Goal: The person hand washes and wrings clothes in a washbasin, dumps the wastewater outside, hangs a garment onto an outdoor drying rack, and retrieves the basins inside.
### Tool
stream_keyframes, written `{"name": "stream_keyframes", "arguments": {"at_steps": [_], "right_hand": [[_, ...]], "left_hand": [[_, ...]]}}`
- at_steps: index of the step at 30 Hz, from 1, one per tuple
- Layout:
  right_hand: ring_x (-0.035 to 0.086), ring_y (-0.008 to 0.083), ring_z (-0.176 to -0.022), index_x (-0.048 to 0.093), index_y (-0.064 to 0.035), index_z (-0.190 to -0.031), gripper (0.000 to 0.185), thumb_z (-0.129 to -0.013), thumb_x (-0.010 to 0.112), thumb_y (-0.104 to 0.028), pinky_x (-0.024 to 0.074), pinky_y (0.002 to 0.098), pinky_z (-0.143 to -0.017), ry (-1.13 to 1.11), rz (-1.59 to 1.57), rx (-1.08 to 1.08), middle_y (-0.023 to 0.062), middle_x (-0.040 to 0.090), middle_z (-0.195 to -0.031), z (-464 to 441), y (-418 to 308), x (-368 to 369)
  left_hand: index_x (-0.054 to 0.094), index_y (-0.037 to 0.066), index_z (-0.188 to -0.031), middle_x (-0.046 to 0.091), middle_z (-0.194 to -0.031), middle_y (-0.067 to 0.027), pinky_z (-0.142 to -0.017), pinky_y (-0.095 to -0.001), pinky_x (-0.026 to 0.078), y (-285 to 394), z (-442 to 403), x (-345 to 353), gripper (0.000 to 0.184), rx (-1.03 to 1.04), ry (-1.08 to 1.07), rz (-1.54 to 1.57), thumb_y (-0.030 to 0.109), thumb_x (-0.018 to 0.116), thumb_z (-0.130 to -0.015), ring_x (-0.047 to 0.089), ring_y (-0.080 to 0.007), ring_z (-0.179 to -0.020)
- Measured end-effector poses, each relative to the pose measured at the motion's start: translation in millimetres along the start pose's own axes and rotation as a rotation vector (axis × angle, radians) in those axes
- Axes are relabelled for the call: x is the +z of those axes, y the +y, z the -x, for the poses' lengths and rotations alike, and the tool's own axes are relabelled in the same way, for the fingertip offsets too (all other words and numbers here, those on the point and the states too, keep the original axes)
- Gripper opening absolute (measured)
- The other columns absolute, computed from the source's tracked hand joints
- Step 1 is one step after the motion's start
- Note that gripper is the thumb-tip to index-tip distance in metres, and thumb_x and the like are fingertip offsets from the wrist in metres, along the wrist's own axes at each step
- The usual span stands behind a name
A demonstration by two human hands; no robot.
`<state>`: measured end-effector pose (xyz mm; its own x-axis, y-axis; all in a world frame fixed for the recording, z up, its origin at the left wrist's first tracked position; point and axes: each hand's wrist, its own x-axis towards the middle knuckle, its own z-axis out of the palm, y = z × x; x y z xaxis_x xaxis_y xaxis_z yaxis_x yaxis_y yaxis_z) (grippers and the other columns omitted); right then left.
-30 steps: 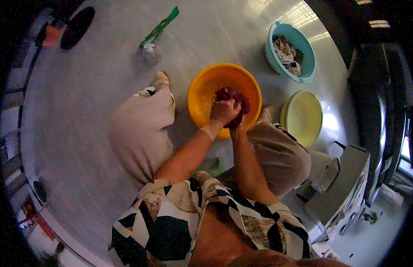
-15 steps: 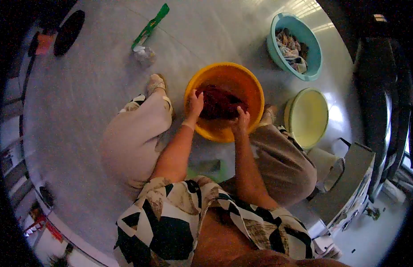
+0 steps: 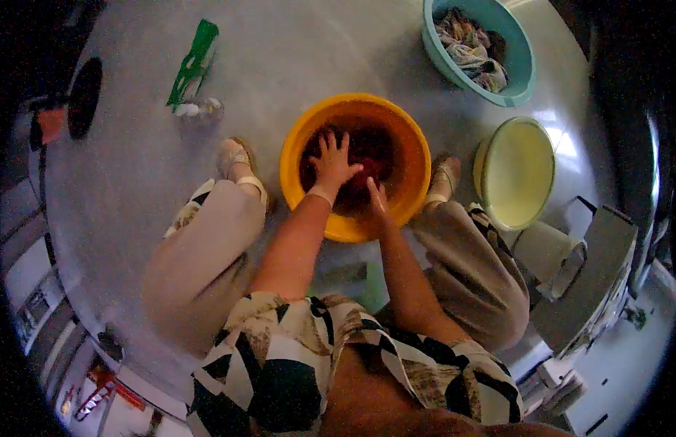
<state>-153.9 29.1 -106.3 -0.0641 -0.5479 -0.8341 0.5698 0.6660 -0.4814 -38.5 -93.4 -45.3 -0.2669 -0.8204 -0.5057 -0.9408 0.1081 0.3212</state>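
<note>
A dark red piece of cloth (image 3: 378, 149) lies in an orange basin (image 3: 289, 149) on the floor between my feet. My left hand (image 3: 334, 162) rests on the cloth with its fingers spread wide. Lower and to the right, my right hand (image 3: 378, 195) is inside the basin by the near edge of the cloth. Its fingers point up and lie stretched out, with nothing seen in them. Whether the right palm touches the cloth or the basin wall is too dim to tell.
A light blue basin (image 3: 525, 91) with crumpled laundry (image 3: 473, 54) stands at the upper right. Below it is a pale yellow basin (image 3: 516, 175), then a whitish bucket (image 3: 545, 251). A green plastic packet (image 3: 194, 62) and a clear bag (image 3: 199, 109) lie at the upper left.
Both hands gripped the cloth by its two sides before. Now the left hand has moved inward and spread on top of it, and the right has let go. The view has shifted slightly.
</note>
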Motion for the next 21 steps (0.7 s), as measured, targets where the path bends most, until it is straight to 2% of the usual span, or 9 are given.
{"name": "stream_keyframes", "arguments": {"at_steps": [1,2,4,6,7,12,15,18,21], "right_hand": [[0.033,0.0335,-0.125,0.022,-0.0082,-0.139,0.084,-0.078,0.061,-0.050,0.0326,0.0440,-0.100,-0.189,-0.297,0.127,0.0164,0.028,-0.140,10.5,-3.4,4.8],[0.035,0.0323,-0.125,0.022,-0.0144,-0.139,0.079,-0.081,0.051,-0.059,0.0315,0.0469,-0.101,-0.242,-0.355,0.157,0.0131,0.026,-0.141,72.6,-51.4,46.2],[0.035,0.0321,-0.124,0.024,-0.0139,-0.139,0.074,-0.084,0.045,-0.059,0.0329,0.0475,-0.100,-0.311,-0.346,-0.115,0.0130,0.029,-0.140,55.1,-22.1,22.0],[0.041,0.0293,-0.120,0.030,-0.0137,-0.137,0.061,-0.090,0.041,-0.050,0.0375,0.0462,-0.098,-0.213,-0.634,0.032,0.0119,0.037,-0.135,68.1,-49.7,26.2],[0.044,0.0281,-0.118,0.032,-0.0131,-0.135,0.057,-0.091,0.041,-0.048,0.0391,0.0449,-0.096,-0.191,-0.534,-0.103,0.0114,0.041,-0.132,56.3,-45.2,13.6],[0.047,0.0268,-0.110,0.037,-0.0106,-0.129,0.050,-0.089,0.043,-0.041,0.0410,0.0427,-0.092,-0.100,-0.613,-0.217,0.0112,0.045,-0.124,62.3,-41.9,23.9],[0.048,0.0259,-0.106,0.040,-0.0092,-0.125,0.046,-0.089,0.043,-0.037,0.0422,0.0414,-0.090,-0.117,-0.668,-0.236,0.0111,0.047,-0.119,72.9,-36.4,38.1],[0.050,0.0251,-0.102,0.043,-0.0077,-0.121,0.042,-0.088,0.044,-0.033,0.0433,0.0400,-0.087,-0.160,-0.710,-0.260,0.0111,0.050,-0.115,82.2,-39.6,53.2],[0.052,0.0243,-0.097,0.046,-0.0062,-0.118,0.038,-0.087,0.045,-0.029,0.0445,0.0387,-0.084,-0.193,-0.732,-0.284,0.0110,0.052,-0.110,91.2,-47.1,65.6]], "left_hand": [[0.028,0.018,-0.138,0.014,-0.146,-0.0145,-0.093,-0.0639,0.032,0.2,0.6,9.9,0.076,-0.006,-0.096,-0.001,0.044,0.064,-0.078,0.014,-0.0373,-0.133],[0.031,0.017,-0.137,0.023,-0.143,-0.0151,-0.096,-0.0553,0.035,0.7,3.1,16.0,0.071,0.004,-0.131,-0.028,0.037,0.065,-0.077,0.027,-0.0340,-0.130],[0.033,0.016,-0.136,0.032,-0.138,-0.0159,-0.095,-0.0480,0.039,-24.2,-11.7,70.5,0.068,0.223,-0.204,0.157,0.031,0.064,-0.077,0.034,-0.0324,-0.126],[0.038,0.014,-0.132,0.043,-0.130,-0.0170,-0.093,-0.0419,0.042,-25.6,-7.0,81.6,0.063,0.393,-0.206,0.291,0.026,0.063,-0.075,0.043,-0.0315,-0.119],[0.042,0.013,-0.130,0.050,-0.123,-0.0177,-0.090,-0.0395,0.044,-14.1,10.8,82.6,0.060,0.457,-0.181,0.334,0.024,0.062,-0.075,0.048,-0.0314,-0.114],[0.053,0.006,-0.083,0.061,-0.074,-0.0179,-0.062,-0.0469,0.047,73.2,120.3,-18.9,0.035,0.499,-0.111,0.230,0.038,0.064,-0.074,0.059,-0.0389,-0.071],[0.055,0.006,-0.077,0.061,-0.072,-0.0186,-0.062,-0.0468,0.047,84.9,150.5,-45.0,0.037,0.627,0.040,0.259,0.041,0.063,-0.073,0.059,-0.0384,-0.068],[0.061,0.005,-0.080,0.063,-0.075,-0.0201,-0.066,-0.0465,0.049,87.5,144.6,-58.7,0.043,0.457,0.055,0.008,0.047,0.059,-0.076,0.061,-0.0388,-0.072],[0.063,0.005,-0.087,0.063,-0.077,-0.0212,-0.066,-0.0473,0.048,69.7,118.7,-58.0,0.044,0.307,0.227,0.125,0.047,0.056,-0.078,0.061,-0.0395,-0.074]]}}
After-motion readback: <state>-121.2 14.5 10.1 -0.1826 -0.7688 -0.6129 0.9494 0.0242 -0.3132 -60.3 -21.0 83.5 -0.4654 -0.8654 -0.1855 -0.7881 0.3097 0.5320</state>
